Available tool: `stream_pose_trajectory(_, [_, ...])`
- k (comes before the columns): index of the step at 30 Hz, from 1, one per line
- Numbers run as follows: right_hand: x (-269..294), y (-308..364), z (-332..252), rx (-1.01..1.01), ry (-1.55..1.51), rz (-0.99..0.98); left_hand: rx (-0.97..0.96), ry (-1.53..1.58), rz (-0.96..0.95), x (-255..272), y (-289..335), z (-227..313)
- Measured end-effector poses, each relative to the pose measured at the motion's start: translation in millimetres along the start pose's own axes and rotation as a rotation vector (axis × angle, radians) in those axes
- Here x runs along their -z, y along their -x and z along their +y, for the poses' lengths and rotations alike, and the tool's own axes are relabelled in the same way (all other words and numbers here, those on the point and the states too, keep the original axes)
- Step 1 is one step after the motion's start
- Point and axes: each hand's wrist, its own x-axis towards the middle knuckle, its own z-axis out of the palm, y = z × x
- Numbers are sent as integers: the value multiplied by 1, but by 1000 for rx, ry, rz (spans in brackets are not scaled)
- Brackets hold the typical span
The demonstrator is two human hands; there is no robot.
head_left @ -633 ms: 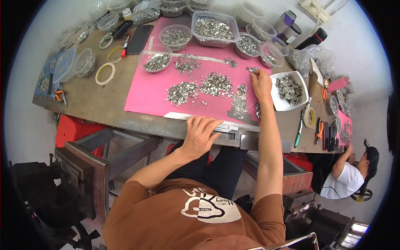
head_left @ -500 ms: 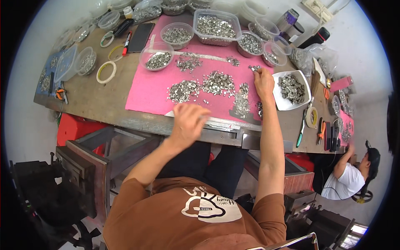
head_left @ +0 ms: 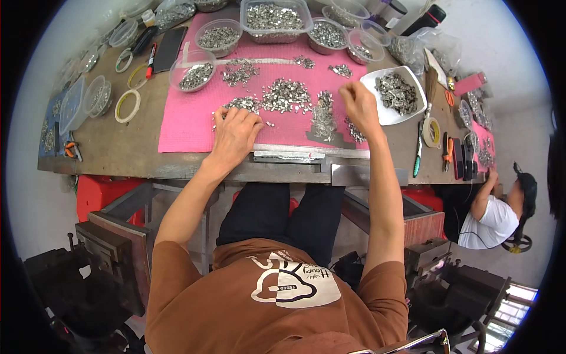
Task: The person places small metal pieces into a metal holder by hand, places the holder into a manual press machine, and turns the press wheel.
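Small silvery metal pieces lie in several heaps on a pink mat point(head_left: 194, 127). My left hand point(head_left: 233, 138) is palm down, its fingers slightly apart, over the near-left heap point(head_left: 243, 104), partly covering it. My right hand point(head_left: 361, 109) is closed with fingertips together between a small heap point(head_left: 341, 70) and the white square dish point(head_left: 417, 111); whatever is in its fingertips cannot be made out. The dish holds more metal pieces point(head_left: 396, 92). Left of the right wrist, slender pieces point(head_left: 323, 121) lie by a flat grey plate point(head_left: 330, 140).
Clear plastic tubs of metal pieces, among them a large rectangular tub point(head_left: 276, 34), line the far side. Tape rolls point(head_left: 127, 106) and a red marker point(head_left: 151, 61) lie left; a toothbrush point(head_left: 418, 156) and pliers point(head_left: 448, 155) lie right. A co-worker point(head_left: 492, 215) sits far right.
My left hand has come down onto the near-left heap from above the mat's front edge. My right hand has drawn back from the small far heap. The whole view has shifted.
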Motion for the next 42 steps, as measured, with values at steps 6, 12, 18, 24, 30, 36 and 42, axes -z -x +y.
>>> stream_pose_trajectory(6, [16,110,-61,60,-245,-140,-72,12,28,9,0,2])
stream_pose_trajectory(12, [6,126,-71,90,-293,-154,-46,141,21,9,6,16])
stream_pose_trajectory(18, [3,119,-71,90,-253,-251,105,428,30,17,24,40])
stream_pose_trajectory(24, [5,115,-70,54,-248,-281,173,522,52,7,34,45])
stream_pose_trajectory(30, [5,114,-73,57,-210,-300,188,616,106,2,40,48])
stream_pose_trajectory(36, [-1,118,-75,100,-125,-276,201,622,93,-2,41,51])
stream_pose_trajectory(42, [-22,138,-74,311,165,68,66,573,52,-3,35,58])
